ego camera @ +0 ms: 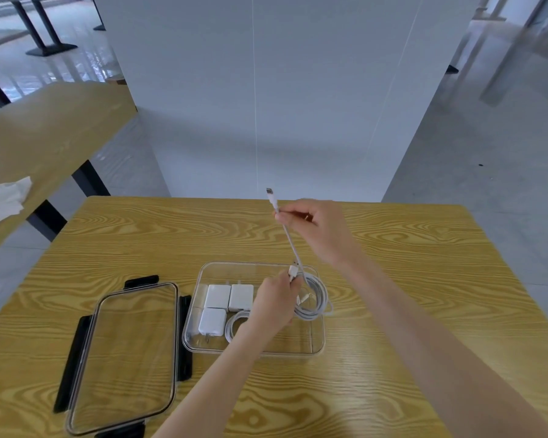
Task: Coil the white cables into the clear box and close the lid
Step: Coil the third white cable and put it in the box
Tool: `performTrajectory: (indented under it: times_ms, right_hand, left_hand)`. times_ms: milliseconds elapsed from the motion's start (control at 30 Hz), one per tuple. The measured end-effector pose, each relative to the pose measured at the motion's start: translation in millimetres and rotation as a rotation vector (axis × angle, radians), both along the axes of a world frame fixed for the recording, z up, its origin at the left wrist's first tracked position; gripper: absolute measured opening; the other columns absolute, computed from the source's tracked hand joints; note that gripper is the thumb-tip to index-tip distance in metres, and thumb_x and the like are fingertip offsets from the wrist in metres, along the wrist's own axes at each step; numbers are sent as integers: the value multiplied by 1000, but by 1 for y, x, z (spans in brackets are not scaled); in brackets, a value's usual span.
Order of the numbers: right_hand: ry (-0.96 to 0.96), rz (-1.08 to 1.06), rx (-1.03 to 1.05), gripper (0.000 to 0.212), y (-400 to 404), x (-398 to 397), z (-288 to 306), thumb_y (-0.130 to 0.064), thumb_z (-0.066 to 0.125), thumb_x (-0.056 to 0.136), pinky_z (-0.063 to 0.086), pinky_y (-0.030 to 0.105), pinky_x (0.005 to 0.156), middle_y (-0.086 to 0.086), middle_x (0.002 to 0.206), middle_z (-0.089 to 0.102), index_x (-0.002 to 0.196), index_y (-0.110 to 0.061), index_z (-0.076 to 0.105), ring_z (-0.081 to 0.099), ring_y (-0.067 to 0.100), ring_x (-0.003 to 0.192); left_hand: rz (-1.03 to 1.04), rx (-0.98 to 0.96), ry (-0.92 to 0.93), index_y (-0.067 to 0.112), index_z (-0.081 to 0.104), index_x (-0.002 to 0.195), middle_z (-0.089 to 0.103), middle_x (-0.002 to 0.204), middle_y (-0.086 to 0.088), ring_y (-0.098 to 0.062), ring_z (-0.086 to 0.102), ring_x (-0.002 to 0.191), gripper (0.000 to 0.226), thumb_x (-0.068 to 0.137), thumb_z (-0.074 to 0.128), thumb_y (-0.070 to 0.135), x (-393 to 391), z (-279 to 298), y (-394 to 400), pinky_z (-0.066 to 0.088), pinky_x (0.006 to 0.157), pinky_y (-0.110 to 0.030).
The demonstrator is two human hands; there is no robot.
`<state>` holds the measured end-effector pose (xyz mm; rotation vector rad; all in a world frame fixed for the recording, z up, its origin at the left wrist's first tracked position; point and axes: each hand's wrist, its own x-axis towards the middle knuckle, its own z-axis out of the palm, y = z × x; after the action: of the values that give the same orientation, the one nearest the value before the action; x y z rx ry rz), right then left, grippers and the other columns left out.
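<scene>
A: We are holding the white cable (290,245) over the clear box (317,349): our left hand (274,300) is pinching the coiled loops and one plug just above the box, and our right hand (310,221) is gripping the free end higher up, connector pointing away from us.

B: And the risk?

A: We are thinking the loops may spring open if the left pinch slackens, since the cable looks stiff, and the tail could flop over the rim and get caught when the lid goes on.

B: What is crowding us?

A: Three white chargers (227,306) are filling the box's left side, and another coiled cable (234,325) is lying beside them, so room is tight. The lid (124,358) is lying flat on the wooden table (408,279), just left of the box, its black clasps spread open.
</scene>
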<state>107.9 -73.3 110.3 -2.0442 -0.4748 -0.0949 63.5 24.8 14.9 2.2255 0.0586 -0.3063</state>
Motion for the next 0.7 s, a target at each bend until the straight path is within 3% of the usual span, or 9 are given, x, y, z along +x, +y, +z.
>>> performTrajectory:
  times_ms: [33,133,233,333,433,500,600,700]
  right_hand:
    - [-3,-7,10,13,1,2,6,-17,63,87,43,25,55,7,71,69,93,-9,73,56,17,57]
    - [13,-18,82,8,1,9,21,-11,63,87,48,14,56,2,61,63,87,-6,70,57,3,51]
    - [5,-28,188,7,4,9,34,-8,62,87,49,12,59,0,60,62,86,-3,68,58,1,52]
    - [33,-20,279,9,9,2,38,-11,60,88,54,20,67,4,65,63,88,-4,66,62,7,59]
    - [123,4,335,12,14,-6,30,-13,57,89,57,35,81,6,70,65,85,-5,65,66,15,69]
    - [221,18,445,13,14,-9,22,-7,58,87,57,41,83,8,70,67,77,-8,66,66,20,70]
    - [421,62,622,19,8,-13,7,2,58,85,59,35,73,13,74,70,72,-8,67,69,23,67]
    - [713,137,725,11,-2,-17,-9,6,58,84,59,24,62,15,78,72,85,0,67,71,21,67]
  left_hand:
    - [-23,11,-9,12,44,81,47,61,-2,-10,48,35,28,100,33,31,-2,-2,-2,36,31,-17]
    - [-46,15,-16,14,41,78,47,60,-1,-10,49,35,28,99,33,31,-1,-2,-4,37,31,-17]
    - [-11,-53,25,17,43,74,48,56,-2,-9,50,33,30,99,35,31,5,2,-1,41,33,-19]
    - [35,-157,93,13,44,72,50,50,-4,-7,49,29,31,98,38,28,10,7,4,45,36,-22]
    - [165,-247,113,7,47,74,53,45,-3,-15,52,37,32,97,41,29,18,7,9,52,50,-34]
    - [331,-502,222,8,48,74,58,46,-2,-17,58,39,31,97,41,28,21,7,10,53,49,-31]
    - [516,-1051,387,4,51,85,64,74,-16,-20,67,49,24,98,41,22,27,15,13,55,46,-27]
    - [512,-1280,381,5,58,90,66,80,-11,-19,68,62,24,98,42,22,31,11,24,56,57,-30]
